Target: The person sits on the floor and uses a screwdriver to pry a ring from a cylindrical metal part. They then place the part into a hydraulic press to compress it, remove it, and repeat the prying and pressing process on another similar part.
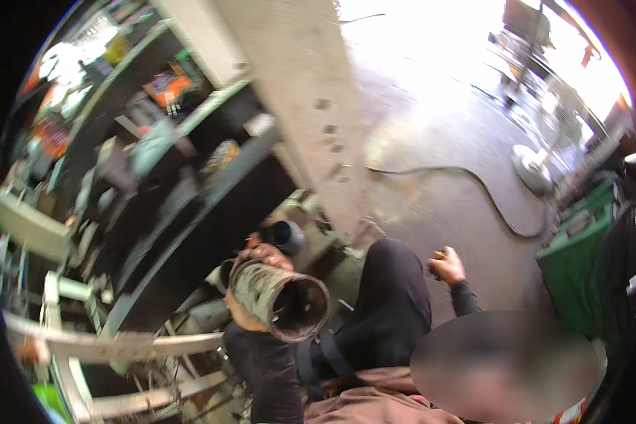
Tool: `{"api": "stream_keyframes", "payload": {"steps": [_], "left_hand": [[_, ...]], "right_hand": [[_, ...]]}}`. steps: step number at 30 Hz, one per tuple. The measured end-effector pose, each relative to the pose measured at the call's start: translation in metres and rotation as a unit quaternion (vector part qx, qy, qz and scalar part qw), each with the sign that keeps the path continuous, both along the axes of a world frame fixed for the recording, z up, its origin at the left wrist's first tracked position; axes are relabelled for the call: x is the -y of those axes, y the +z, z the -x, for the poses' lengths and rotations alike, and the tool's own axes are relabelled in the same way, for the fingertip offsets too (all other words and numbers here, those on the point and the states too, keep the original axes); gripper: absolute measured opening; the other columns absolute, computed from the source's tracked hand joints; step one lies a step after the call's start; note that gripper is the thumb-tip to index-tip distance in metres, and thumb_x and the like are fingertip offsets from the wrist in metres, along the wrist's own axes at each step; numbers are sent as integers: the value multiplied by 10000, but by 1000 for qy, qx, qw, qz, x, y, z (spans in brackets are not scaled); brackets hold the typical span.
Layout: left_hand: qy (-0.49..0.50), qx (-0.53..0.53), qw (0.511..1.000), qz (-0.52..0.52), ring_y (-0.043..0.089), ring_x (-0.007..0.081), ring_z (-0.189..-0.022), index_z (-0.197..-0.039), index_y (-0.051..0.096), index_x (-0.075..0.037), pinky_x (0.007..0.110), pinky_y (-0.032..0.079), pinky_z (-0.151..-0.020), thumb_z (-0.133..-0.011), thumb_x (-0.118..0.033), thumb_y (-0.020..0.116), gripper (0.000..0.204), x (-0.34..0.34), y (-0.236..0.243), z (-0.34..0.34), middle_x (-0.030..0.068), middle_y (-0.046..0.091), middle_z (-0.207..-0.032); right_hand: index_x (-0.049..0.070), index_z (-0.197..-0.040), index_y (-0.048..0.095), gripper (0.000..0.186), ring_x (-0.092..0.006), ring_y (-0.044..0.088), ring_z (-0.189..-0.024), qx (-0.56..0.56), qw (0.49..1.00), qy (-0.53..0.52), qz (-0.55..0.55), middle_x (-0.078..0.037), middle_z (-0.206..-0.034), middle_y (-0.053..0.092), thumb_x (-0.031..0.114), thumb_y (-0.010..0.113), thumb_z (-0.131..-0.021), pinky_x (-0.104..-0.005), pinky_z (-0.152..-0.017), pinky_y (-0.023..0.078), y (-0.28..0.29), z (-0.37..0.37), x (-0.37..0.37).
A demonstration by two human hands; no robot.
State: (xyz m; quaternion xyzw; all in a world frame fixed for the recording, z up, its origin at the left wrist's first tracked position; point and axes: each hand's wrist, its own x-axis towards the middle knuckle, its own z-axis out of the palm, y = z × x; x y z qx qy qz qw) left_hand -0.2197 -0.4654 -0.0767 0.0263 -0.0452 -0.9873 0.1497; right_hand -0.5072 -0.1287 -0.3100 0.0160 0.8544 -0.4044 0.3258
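Observation:
My left hand (242,311) is wrapped round a short, rusty metal pipe (274,295). Its worn, whitish-brown open end points toward me and to the right. Just beyond the fingers is another dark round tube (287,236) with a bluish rim. Out to the right, past my knee, my right hand (448,267) is closed on a small yellow and dark object (439,255). Most of that object is hidden by the fingers, and its kind cannot be made out.
Cluttered shelves (219,187) with blurred parts fill the left. A pale rack (141,346) stands at lower left. Ahead rises a beige pillar (304,92). A black cable (473,173) runs over the floor to a white fan (533,168); a green bin (572,247) is at right.

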Motion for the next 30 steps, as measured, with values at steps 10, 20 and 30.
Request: {"api": "stream_keyframes", "payload": {"steps": [10, 20, 30], "left_hand": [[6, 158, 985, -71, 634, 364, -1049, -1073, 673, -10, 498, 532, -959, -1007, -266, 564, 286, -73, -199, 76, 176, 657, -1116], [-3, 224, 959, -176, 676, 375, -1048, -1075, 664, -22, 512, 549, -972, -1004, -328, 513, 348, -112, -358, 84, 200, 709, -1100], [55, 265, 947, -175, 692, 344, -1024, -1052, 689, -37, 479, 554, -957, -961, -356, 593, 346, -101, -380, 61, 166, 727, -1066]], "right_hand": [[64, -1140, 592, 507, -412, 720, -996, -208, 960, 170, -76, -230, -1030, 734, 312, 834, -771, -469, -867, 572, -88, 52, 64], [79, -1487, 420, 859, -418, 622, -1241, -301, 935, 191, 1, -248, -1345, 630, 198, 867, -763, -448, -1052, 506, -129, 78, 82], [85, -1548, 414, 861, -258, 575, -1264, -162, 954, 171, 186, -147, -1417, 563, 174, 855, -813, -420, -1061, 504, -95, 26, 27]]}}
